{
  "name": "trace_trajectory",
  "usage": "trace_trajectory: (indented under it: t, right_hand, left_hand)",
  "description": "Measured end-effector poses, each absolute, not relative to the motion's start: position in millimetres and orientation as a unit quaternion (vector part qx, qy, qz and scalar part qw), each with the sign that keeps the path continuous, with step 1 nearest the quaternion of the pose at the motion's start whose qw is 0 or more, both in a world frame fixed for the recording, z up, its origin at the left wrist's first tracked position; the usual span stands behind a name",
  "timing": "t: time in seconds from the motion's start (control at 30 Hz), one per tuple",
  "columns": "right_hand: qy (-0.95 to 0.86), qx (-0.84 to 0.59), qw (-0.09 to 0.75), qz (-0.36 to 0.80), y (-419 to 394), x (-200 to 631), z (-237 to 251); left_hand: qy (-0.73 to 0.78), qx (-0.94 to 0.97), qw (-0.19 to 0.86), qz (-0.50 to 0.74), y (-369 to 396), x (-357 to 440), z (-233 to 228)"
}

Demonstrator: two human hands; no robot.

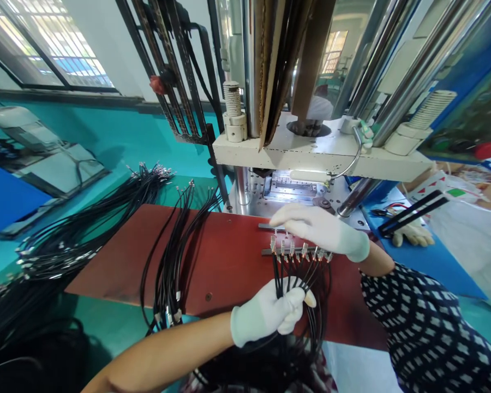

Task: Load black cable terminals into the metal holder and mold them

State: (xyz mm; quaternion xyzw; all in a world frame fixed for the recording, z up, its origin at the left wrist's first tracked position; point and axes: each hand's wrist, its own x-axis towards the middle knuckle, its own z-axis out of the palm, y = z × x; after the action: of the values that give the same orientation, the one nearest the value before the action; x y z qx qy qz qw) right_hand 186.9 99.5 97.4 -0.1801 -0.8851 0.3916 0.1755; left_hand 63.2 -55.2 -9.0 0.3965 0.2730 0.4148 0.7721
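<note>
Left hand fingers grip black cables near the red tabletop front edge; right hand, fingers flat, hides part of the metal fixture.

Left hand gripping black cables

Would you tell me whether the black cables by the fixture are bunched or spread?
Spread: the left hand bunches the black cables below, but they fan out to separate slots in the fixture.

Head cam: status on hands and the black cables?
Left hand gripping a bunch of black cables. Right hand resting on the metal fixture bar holding the cable terminals. More loose black cables draped over the red board.
</note>
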Motion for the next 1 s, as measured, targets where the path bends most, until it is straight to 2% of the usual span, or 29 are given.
trace_trajectory:
  t: [0.17, 0.37, 0.47, 0.57, 0.63, 0.7, 0.83, 1.0]
  right_hand:
    - [-0.876, -0.164, 0.090, 0.444, 83, 172, 101]
    - [-0.852, -0.159, 0.096, 0.489, 84, 173, 95]
    - [-0.808, -0.151, 0.121, 0.556, 87, 176, 91]
    - [-0.760, -0.159, 0.192, 0.600, 91, 177, 90]
    - [-0.754, -0.178, 0.239, 0.585, 94, 177, 91]
    - [-0.769, -0.209, 0.248, 0.550, 94, 178, 94]
    - [-0.814, -0.237, 0.183, 0.498, 89, 178, 99]
    - [-0.842, -0.192, 0.112, 0.491, 86, 179, 102]
  left_hand:
    - [0.275, 0.394, 0.777, 0.407, -55, 65, -6]
    - [0.259, 0.386, 0.789, 0.403, -55, 64, -10]
    - [0.241, 0.378, 0.799, 0.401, -56, 63, -12]
    - [0.245, 0.373, 0.801, 0.399, -57, 62, -11]
    - [0.245, 0.372, 0.802, 0.399, -57, 62, -11]
    - [0.236, 0.370, 0.804, 0.401, -57, 62, -12]
    - [0.226, 0.366, 0.808, 0.401, -56, 61, -13]
    - [0.217, 0.363, 0.815, 0.396, -55, 59, -17]
